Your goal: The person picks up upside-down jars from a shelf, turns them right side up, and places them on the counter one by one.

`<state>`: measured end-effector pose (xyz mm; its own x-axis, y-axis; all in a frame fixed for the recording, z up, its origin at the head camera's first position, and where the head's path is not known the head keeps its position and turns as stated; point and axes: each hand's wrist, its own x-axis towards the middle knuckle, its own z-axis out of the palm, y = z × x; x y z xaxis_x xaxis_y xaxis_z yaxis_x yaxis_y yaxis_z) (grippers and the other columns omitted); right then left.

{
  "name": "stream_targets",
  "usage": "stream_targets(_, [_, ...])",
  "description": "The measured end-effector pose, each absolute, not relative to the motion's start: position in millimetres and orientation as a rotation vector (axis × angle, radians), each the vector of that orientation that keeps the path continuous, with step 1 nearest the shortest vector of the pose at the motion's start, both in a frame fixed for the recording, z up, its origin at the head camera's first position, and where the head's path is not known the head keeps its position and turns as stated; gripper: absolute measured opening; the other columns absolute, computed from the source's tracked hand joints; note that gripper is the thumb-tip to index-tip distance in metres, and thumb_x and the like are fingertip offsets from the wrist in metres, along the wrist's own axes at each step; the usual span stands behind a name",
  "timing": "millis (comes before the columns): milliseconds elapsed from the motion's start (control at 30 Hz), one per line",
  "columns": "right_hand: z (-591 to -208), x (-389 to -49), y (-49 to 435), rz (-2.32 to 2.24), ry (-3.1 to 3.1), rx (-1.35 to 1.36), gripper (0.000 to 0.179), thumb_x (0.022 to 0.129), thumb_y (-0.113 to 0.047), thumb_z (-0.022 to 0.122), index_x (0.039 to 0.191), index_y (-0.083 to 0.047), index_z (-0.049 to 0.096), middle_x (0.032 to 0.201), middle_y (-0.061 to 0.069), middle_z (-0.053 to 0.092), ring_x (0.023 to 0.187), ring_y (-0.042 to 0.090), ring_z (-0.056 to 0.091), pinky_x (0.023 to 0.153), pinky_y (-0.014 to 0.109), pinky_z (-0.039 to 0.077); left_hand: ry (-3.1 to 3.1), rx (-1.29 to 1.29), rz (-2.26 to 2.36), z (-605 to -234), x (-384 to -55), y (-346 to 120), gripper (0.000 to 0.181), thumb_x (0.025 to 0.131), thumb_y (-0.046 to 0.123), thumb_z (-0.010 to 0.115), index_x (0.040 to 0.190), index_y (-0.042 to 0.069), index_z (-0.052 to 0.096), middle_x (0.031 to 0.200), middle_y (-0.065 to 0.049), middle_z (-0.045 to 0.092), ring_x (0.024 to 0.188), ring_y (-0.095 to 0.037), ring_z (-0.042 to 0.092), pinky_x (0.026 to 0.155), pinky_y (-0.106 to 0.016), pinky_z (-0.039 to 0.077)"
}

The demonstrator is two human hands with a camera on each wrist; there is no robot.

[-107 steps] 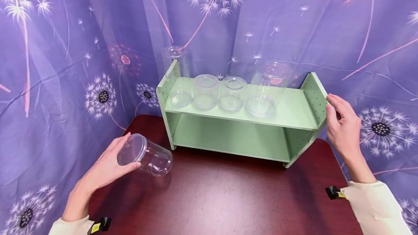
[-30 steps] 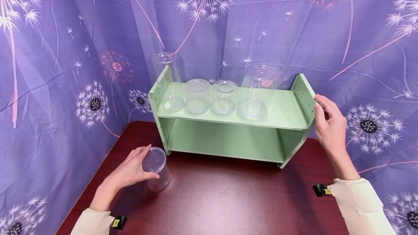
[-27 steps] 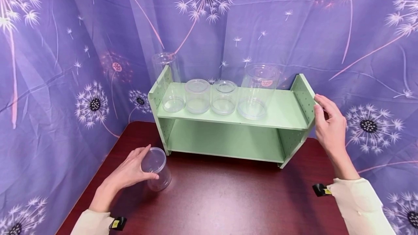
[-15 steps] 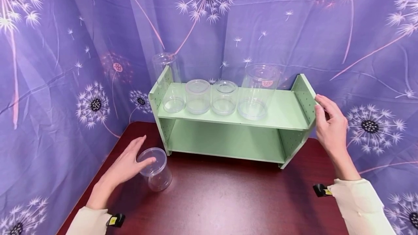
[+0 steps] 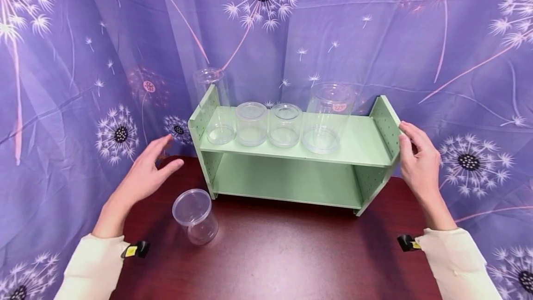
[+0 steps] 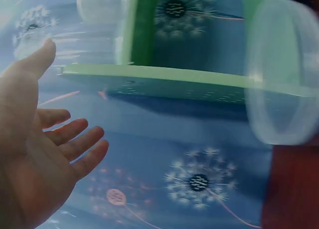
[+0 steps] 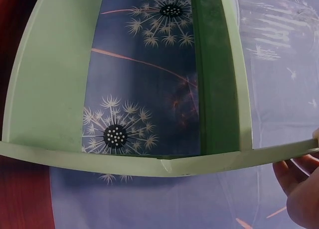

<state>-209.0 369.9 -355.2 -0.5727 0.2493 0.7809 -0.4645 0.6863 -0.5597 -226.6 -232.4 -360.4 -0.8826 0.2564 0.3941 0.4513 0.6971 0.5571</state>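
Observation:
A clear plastic jar (image 5: 202, 230) stands on the table at the left, its wide round top toward me. Free of it, my left hand (image 5: 139, 172) hovers beyond and to the left, fingers spread and thumb apart. The left wrist view shows the same hand (image 6: 45, 134) with an empty palm, the jar (image 6: 281, 72) blurred at the right edge. On the right, my right hand (image 5: 420, 161) pinches the upper front edge of the green shelf's (image 5: 370, 142) side panel. In the right wrist view its fingers (image 7: 304, 189) lie at that panel's edge.
Along the upper tier, from the left, stand a tall narrow jar (image 5: 220, 128), two short jars (image 5: 251, 124) (image 5: 285, 126) and a tall wide jar (image 5: 325, 124). A purple dandelion-print curtain (image 5: 266, 36) hangs behind and beside the dark red table (image 5: 275, 253).
My left hand tipped the jar from its side, stood it on the table, let go, and moved up and away to the left. My right hand stayed at the side panel.

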Motion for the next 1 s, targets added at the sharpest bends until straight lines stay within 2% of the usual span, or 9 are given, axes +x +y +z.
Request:
stream_targets(133, [-354.9, -208.6, 369.8, 0.963, -1.957, 0.155, 0.028, 0.102, -0.004, 0.06, 0.127, 0.0, 0.072, 0.132, 0.014, 0.068, 0.116, -0.006, 0.059, 0.093, 0.008, 0.045, -2.583, -0.545, -1.059, -339.0, -238.1, -230.3, 0.074, 0.102, 0.028, 0.068, 0.161, 0.003, 0.031, 0.151, -0.026, 0.045, 0.122, -0.052, 0.055, 0.101, -0.065, 0.045])
stream_targets(433, [-355.1, -209.1, 369.7, 0.972, -1.967, 0.142, 0.028, 0.103, -0.005, 0.06, 0.127, -0.001, 0.073, 0.133, 0.012, 0.068, 0.116, -0.006, 0.059, 0.093, 0.008, 0.045, -2.571, -0.561, -1.2, -303.6, -266.3, -222.0, 0.075, 0.104, 0.028, 0.064, 0.164, 0.005, 0.024, 0.158, -0.024, 0.04, 0.129, -0.051, 0.053, 0.107, -0.062, 0.042])
stream_targets(767, [-355.3, -209.4, 370.6, 0.976, -1.95, 0.131, 0.028, 0.102, -0.005, 0.06, 0.126, -0.001, 0.074, 0.132, 0.013, 0.069, 0.118, -0.005, 0.059, 0.095, 0.009, 0.044, -2.524, -0.575, -1.464, -272.4, -289.5, -201.9, 0.078, 0.104, 0.032, 0.063, 0.166, 0.011, 0.02, 0.165, -0.012, 0.035, 0.149, -0.032, 0.036, 0.12, -0.052, 0.032])
stream_targets(1000, [-355.8, -210.0, 369.3, 0.982, -1.952, 0.135, 0.028, 0.102, -0.005, 0.06, 0.126, -0.001, 0.073, 0.132, 0.013, 0.069, 0.117, -0.005, 0.059, 0.094, 0.009, 0.045, -2.511, -0.579, -1.553, -263.7, -301.6, -185.5, 0.082, 0.102, 0.033, 0.065, 0.166, 0.012, 0.019, 0.166, -0.013, 0.033, 0.149, -0.031, 0.036, 0.12, -0.05, 0.032])
